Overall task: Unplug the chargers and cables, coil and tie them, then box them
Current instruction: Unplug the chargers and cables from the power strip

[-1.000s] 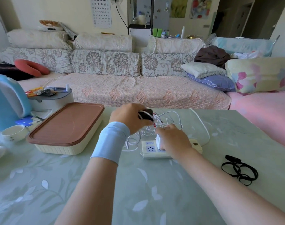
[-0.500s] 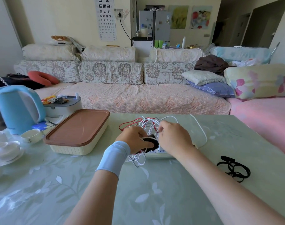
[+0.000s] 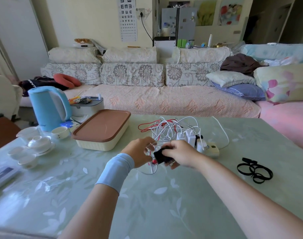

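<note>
Right hand [image 3: 180, 155] now curled round the black charger [image 3: 162, 155], which the left hand [image 3: 140, 150] held a second ago. Left fingers now pinch the thin cables [image 3: 166, 130] trailing from it. Charger is clear of the power strip [image 3: 210, 150] and drawn in low over the table [image 3: 147, 204], so one is unplugged. White chargers [image 3: 190, 136] still stand in the strip. Charger matte, blocky. Cables red and white, slack, tangled. Box [image 3: 102, 130] ribbed cream plastic, brown lid on. Black ties [image 3: 254, 171] looped, flat.
</note>
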A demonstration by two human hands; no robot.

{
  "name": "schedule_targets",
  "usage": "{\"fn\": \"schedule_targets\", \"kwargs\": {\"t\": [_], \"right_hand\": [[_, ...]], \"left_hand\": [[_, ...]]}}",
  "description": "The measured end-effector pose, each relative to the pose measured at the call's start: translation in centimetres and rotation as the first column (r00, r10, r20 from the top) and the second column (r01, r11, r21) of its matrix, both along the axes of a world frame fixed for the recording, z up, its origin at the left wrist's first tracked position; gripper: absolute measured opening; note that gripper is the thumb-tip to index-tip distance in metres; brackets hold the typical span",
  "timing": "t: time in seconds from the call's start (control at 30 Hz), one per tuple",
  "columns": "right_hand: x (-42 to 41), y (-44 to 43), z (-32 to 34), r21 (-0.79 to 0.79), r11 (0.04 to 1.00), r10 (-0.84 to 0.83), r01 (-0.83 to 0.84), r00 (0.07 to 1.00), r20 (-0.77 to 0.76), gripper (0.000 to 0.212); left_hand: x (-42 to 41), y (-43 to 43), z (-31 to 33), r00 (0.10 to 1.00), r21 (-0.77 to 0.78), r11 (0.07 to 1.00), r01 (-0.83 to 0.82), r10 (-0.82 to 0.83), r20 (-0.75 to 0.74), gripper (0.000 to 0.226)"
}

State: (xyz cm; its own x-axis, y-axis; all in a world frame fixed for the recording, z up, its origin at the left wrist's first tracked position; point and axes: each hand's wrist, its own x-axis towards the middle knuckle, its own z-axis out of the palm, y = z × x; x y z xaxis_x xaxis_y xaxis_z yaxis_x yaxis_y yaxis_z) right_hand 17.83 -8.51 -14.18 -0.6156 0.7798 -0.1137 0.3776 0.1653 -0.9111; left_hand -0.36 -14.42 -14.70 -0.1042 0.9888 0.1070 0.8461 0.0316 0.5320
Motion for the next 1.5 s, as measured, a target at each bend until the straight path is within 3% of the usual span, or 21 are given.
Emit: {"fn": "schedule_targets", "kwargs": {"t": [0.07, 0.17, 0.27, 0.37, 0.4, 0.47, 0.53, 0.57, 0.67, 0.73, 0.83, 0.9, 0.93, 1.0, 1.1, 1.3, 1.37, 1.5], "right_hand": [[0.0, 0.7, -0.1, -0.014, 0.998, -0.058, 0.058, 0.998, 0.011, 0.012], [0.2, 1.3, -0.6, -0.061, 0.991, -0.116, 0.119, 0.992, 0.053, 0.015], [0.3, 1.4, -1.3, -0.040, 0.993, -0.101, 0.109, 0.981, 0.163, 0.021], [-0.1, 0.5, -1.7, -0.041, 0.999, -0.002, 0.014, 0.960, 0.281, 0.026], [-0.3, 0.1, -1.8, -0.038, 0.999, 0.023, -0.012, 0.957, 0.288, 0.028], [-0.9, -1.0, -1.6, 0.013, 0.998, 0.049, -0.054, 0.964, 0.262, 0.030], [-1.7, -2.1, -1.4, 0.101, 0.991, 0.058, -0.083, 0.971, 0.234, 0.028], [-2.3, -2.7, -1.3, 0.127, 0.987, 0.065, -0.095, 0.973, 0.221, 0.026], [-4.3, -4.2, -1.9, 0.111, 0.983, 0.131, -0.147, 0.981, 0.142, 0.045], [-5.1, -4.7, -2.3, 0.088, 0.980, 0.167, -0.177, 0.981, 0.103, 0.054], [-5.6, -4.6, -2.5, 0.068, 0.973, 0.212, -0.219, 0.972, 0.106, 0.044], [-6.1, -4.5, -2.9, 0.155, 0.969, 0.172, -0.194, 0.974, 0.149, 0.036], [-6.4, -4.4, -3.3, 0.235, 0.955, 0.134, -0.179, 0.971, 0.196, 0.035], [-7.1, -4.1, -4.2, 0.382, 0.899, 0.083, -0.216, 0.938, 0.335, 0.038], [-8.4, -3.9, -5.5, 0.468, 0.825, 0.065, -0.317, 0.876, 0.478, 0.048], [-12.1, -4.8, -7.0, 0.629, 0.654, -0.034, -0.420, 0.815, 0.579, 0.066], [-13.1, -5.0, -7.2, 0.655, 0.623, -0.075, -0.427, 0.801, 0.594, 0.061], [-13.8, -5.0, -7.6, 0.655, 0.595, -0.107, -0.465, 0.762, 0.639, 0.043]], "left_hand": [[-1.7, 0.1, -0.6, 0.984, 0.041, 0.997, -0.067, 0.073, -0.164, 0.050], [-3.6, 0.3, -1.2, 0.880, 0.120, 0.972, -0.201, 0.233, -0.415, 0.055], [-3.6, 0.2, -1.5, 0.845, 0.319, 0.925, -0.206, 0.332, -0.419, 0.063], [-2.4, -0.3, -0.9, 0.964, 0.419, 0.904, -0.081, 0.177, -0.196, 0.036], [-1.7, -0.8, -0.6, 0.987, 0.350, 0.934, -0.070, 0.115, -0.112, 0.024], [-0.4, -1.8, 0.0, 0.994, 0.034, 0.995, -0.097, 0.095, 0.053, 0.002], [0.5, -2.8, -0.3, 0.935, -0.337, 0.940, -0.047, 0.160, 0.317, 0.030], [0.8, -3.2, -0.6, 0.874, -0.436, 0.900, 0.026, 0.192, 0.447, 0.039], [0.3, -3.9, -1.8, 0.666, -0.401, 0.914, 0.065, 0.259, 0.699, 0.040], [-0.9, -4.4, -1.8, 0.636, -0.349, 0.937, -0.009, 0.274, 0.721, 0.034], [-3.7, -5.2, -2.1, 0.679, -0.333, 0.940, -0.068, 0.288, 0.675, 0.038], [-5.5, -6.0, -2.3, 0.714, -0.371, 0.925, -0.082, 0.315, 0.626, 0.048], [-6.2, -6.4, -2.3, 0.754, -0.387, 0.918, -0.084, 0.313, 0.578, 0.039], [-7.5, -7.1, -2.7, 0.856, -0.408, 0.906, -0.111, 0.296, 0.424, 0.013], [-9.1, -7.6, -3.3, 0.969, -0.405, 0.891, -0.205, 0.242, 0.043, 0.018], [-10.6, -7.7, -4.0, 0.943, -0.356, 0.881, -0.312, 0.240, -0.233, 0.037], [-10.6, -7.4, -4.4, 0.914, -0.300, 0.890, -0.342, 0.241, -0.327, 0.036], [-10.5, -6.6, -6.0, 0.930, -0.263, 0.922, -0.286, 0.201, -0.307, 0.027]]}}
